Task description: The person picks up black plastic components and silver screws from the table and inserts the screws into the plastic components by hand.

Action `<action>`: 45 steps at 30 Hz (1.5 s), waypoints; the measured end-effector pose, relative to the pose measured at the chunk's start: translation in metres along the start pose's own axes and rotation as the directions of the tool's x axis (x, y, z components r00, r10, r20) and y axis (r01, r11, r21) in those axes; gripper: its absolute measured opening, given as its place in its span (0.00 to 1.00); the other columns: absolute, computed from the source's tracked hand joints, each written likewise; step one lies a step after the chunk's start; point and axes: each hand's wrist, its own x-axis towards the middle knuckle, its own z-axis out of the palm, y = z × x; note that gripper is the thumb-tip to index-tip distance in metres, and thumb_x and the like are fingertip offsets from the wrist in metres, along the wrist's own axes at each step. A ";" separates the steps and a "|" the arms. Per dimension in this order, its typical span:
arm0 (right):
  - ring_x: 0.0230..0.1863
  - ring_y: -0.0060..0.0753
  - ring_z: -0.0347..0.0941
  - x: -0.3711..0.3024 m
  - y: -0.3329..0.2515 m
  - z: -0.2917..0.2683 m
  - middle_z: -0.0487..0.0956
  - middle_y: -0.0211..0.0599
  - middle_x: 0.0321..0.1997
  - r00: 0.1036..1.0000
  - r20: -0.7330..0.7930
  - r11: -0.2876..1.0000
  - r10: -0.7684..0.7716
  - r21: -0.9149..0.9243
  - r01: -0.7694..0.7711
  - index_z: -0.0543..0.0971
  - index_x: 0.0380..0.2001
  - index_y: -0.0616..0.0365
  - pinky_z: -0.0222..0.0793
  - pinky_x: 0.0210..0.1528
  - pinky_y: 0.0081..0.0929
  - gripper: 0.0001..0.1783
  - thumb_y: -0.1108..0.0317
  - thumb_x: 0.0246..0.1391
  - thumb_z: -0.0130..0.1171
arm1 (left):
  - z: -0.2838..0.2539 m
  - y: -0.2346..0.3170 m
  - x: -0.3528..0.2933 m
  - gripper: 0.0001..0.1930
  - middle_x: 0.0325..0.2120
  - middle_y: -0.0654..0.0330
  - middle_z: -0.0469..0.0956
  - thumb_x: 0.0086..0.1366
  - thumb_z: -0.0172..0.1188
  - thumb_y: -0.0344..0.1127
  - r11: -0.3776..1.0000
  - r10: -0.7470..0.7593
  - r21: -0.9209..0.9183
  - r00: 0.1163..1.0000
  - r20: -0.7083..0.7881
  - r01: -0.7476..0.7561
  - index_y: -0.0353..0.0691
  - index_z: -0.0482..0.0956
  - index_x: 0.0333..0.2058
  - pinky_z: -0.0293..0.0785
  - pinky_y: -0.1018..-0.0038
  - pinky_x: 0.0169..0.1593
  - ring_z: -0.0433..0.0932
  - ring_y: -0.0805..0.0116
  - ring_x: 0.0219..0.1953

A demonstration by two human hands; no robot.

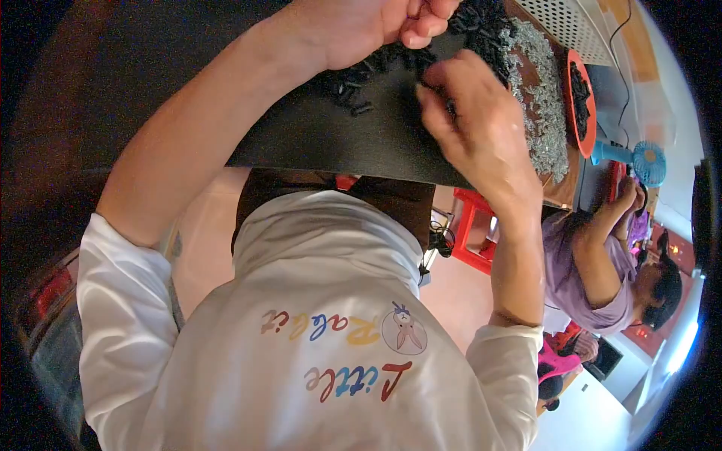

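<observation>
My left hand (pixel 368 30) is raised over the dark table (pixel 278 135) at the top edge of the view, its fingers curled together. Whatever is in them, if anything, is hidden. Close to its right is my right hand (pixel 481 113), somewhat blurred, with thumb and fingers bent toward each other. A dark spot shows between them, but I cannot tell if it is a held piece. Beneath and beyond both hands lies a heap of small black cylindrical pieces (pixel 485 30). Several loose black pieces (pixel 350 98) are scattered nearer to me.
Right of the black heap spreads a pile of small shiny, clear or silvery pieces (pixel 545 105). Beside it stands an orange-red bowl (pixel 591 113) holding black pieces. A blue fan (pixel 648 163), a red stool (pixel 470 233) and a person in purple (pixel 594 270) are farther right.
</observation>
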 end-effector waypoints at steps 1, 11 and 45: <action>0.28 0.50 0.72 0.000 0.001 -0.003 0.70 0.44 0.29 0.998 -0.060 0.998 -0.017 0.057 0.020 0.71 0.29 0.60 0.69 0.28 0.43 0.07 0.70 0.48 0.58 | 0.001 -0.001 0.000 0.12 0.20 0.59 0.71 0.66 0.49 0.37 0.998 -0.043 -0.044 0.998 -0.054 0.040 0.35 0.71 0.28 0.64 0.76 0.21 0.69 0.70 0.19; 0.23 0.27 0.72 0.004 -0.006 -0.029 0.75 0.37 0.23 0.920 -0.312 0.926 0.239 0.358 -0.119 0.75 0.29 0.61 0.67 0.26 0.23 0.07 0.75 0.46 0.64 | 0.009 0.006 -0.011 0.12 0.19 0.59 0.70 0.68 0.48 0.37 0.982 -0.172 -0.076 0.985 0.017 0.173 0.35 0.71 0.30 0.64 0.79 0.19 0.69 0.71 0.18; 0.24 0.33 0.74 0.017 0.008 -0.018 0.77 0.42 0.26 0.921 -0.283 0.877 0.269 0.468 -0.112 0.78 0.31 0.65 0.69 0.25 0.24 0.11 0.78 0.41 0.67 | -0.003 -0.007 -0.016 0.12 0.17 0.63 0.70 0.69 0.48 0.40 0.944 -0.219 0.230 0.971 -0.099 0.236 0.37 0.72 0.36 0.61 0.80 0.18 0.67 0.76 0.15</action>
